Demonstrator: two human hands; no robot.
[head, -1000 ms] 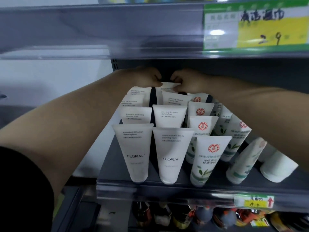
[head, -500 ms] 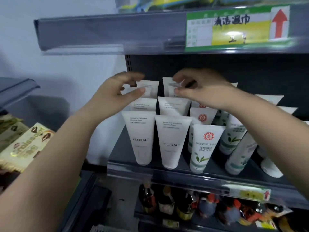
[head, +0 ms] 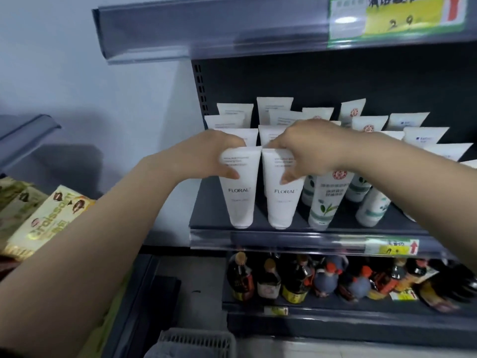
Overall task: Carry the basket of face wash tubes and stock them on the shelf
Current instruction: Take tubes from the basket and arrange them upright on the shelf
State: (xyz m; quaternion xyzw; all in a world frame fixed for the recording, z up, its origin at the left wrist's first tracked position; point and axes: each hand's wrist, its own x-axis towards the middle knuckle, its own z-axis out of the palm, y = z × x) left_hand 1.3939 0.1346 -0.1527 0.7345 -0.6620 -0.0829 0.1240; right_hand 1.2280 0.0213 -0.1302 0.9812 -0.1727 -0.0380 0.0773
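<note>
Here each hand's fingers [head: 233,174] pinch 1 smooth white tapered tube: left tube [head: 240,187], right tube [head: 281,189].

Soft indoor light falling from above, glare shining on the price tag [head: 397,19] upper right, edges bending, lower bottles [head: 294,277] blurring.
</note>
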